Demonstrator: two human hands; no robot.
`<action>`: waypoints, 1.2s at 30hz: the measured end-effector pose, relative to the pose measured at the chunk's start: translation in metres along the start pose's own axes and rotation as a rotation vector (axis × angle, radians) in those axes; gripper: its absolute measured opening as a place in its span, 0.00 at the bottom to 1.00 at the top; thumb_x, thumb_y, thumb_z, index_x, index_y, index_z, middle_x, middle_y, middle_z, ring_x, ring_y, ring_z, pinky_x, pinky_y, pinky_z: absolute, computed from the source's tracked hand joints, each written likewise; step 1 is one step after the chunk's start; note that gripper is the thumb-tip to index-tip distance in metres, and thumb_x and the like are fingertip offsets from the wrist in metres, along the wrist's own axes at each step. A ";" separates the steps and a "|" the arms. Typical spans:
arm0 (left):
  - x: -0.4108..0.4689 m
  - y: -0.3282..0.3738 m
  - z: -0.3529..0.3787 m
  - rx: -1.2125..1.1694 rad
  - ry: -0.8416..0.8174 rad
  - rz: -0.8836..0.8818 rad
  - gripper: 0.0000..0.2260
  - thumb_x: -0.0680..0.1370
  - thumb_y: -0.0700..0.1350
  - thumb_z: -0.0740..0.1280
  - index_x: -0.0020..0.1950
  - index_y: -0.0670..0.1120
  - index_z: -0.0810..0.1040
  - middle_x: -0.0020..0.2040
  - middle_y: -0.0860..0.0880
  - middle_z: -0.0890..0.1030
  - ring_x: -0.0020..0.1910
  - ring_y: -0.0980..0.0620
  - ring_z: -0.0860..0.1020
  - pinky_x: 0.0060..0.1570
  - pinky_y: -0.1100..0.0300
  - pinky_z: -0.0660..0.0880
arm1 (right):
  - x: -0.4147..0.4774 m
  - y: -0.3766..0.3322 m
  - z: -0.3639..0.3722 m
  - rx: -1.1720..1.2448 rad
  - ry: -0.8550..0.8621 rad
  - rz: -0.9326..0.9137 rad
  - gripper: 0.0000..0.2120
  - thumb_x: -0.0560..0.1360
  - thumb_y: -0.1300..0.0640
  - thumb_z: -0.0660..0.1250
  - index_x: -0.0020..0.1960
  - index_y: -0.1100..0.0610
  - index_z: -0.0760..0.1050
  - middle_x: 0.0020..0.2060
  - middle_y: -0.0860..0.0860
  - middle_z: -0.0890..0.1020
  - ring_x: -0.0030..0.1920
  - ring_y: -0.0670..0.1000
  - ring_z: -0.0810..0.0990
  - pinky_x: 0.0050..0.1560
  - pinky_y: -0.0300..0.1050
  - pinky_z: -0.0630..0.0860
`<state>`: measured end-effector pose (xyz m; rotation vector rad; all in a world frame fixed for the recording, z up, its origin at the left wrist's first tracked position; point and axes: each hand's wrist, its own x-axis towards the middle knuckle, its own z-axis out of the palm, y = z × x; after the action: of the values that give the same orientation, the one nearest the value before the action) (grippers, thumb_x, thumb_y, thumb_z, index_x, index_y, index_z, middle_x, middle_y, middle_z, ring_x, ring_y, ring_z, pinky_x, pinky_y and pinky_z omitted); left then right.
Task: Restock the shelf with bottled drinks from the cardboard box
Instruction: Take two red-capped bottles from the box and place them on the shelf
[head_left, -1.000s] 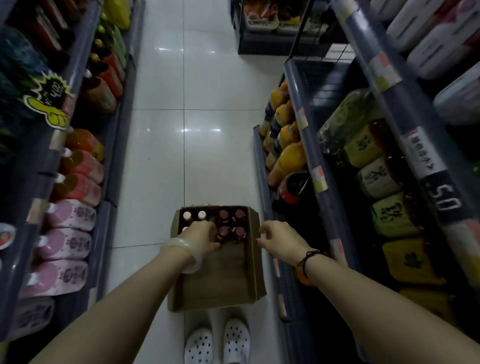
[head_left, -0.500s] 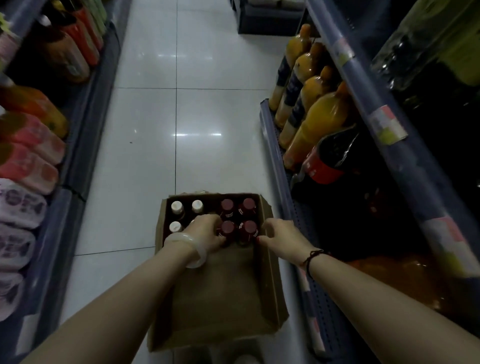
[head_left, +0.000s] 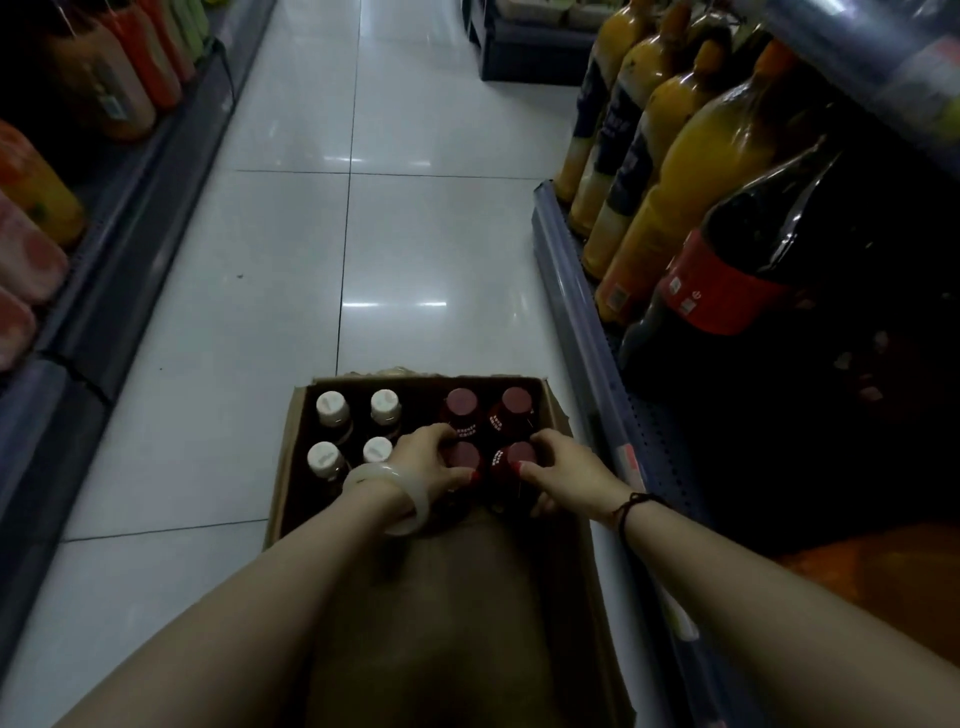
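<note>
In a dim shop aisle, pink and orange bottles (head_left: 31, 249) line the shelf at the left, above a pale tiled floor (head_left: 291, 291). On that floor, hard against the foot of the right-hand shelf (head_left: 576, 291), stands the open cardboard box (head_left: 288, 467). Four white-capped bottles (head_left: 332, 408) fill its far left corner, with four red-capped bottles (head_left: 462, 402) beside them. We reach in with both arms. Our left grip (head_left: 431, 462), a pale bangle (head_left: 395, 483) at the wrist, curls round the near-left red-capped bottle (head_left: 464, 456). Our right grip (head_left: 566, 473), a dark cord (head_left: 631, 506) at the wrist, closes fingers and thumb round the near-right red-capped bottle (head_left: 511, 457). We cannot tell whether either bottle is off the box floor. On the right shelf stand tall orange juice bottles (head_left: 691, 171) and, nearer us, a cola bottle (head_left: 737, 270).
</note>
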<state>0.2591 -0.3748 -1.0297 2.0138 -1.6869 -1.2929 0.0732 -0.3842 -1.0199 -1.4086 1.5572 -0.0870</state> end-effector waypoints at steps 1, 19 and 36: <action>0.003 -0.003 0.002 0.003 0.001 0.008 0.25 0.73 0.44 0.72 0.69 0.45 0.71 0.63 0.44 0.78 0.61 0.47 0.77 0.55 0.62 0.70 | 0.005 0.003 0.002 0.035 -0.005 0.005 0.21 0.78 0.56 0.63 0.69 0.54 0.63 0.59 0.55 0.77 0.36 0.50 0.83 0.32 0.36 0.78; 0.024 -0.029 0.022 -0.248 -0.039 -0.041 0.25 0.72 0.42 0.74 0.68 0.44 0.73 0.32 0.52 0.79 0.25 0.56 0.78 0.30 0.66 0.73 | 0.027 0.016 0.014 0.464 -0.069 0.093 0.13 0.78 0.62 0.62 0.61 0.52 0.72 0.56 0.57 0.77 0.34 0.47 0.79 0.34 0.36 0.76; -0.077 0.055 -0.061 -0.286 -0.035 0.016 0.15 0.73 0.40 0.72 0.60 0.46 0.79 0.34 0.52 0.80 0.29 0.55 0.78 0.34 0.63 0.77 | -0.085 -0.070 -0.037 0.520 -0.040 0.114 0.12 0.77 0.63 0.64 0.59 0.53 0.74 0.44 0.57 0.80 0.32 0.48 0.77 0.36 0.41 0.75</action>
<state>0.2688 -0.3461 -0.9211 1.8181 -1.4333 -1.4768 0.0836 -0.3601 -0.9065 -0.9069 1.4437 -0.3651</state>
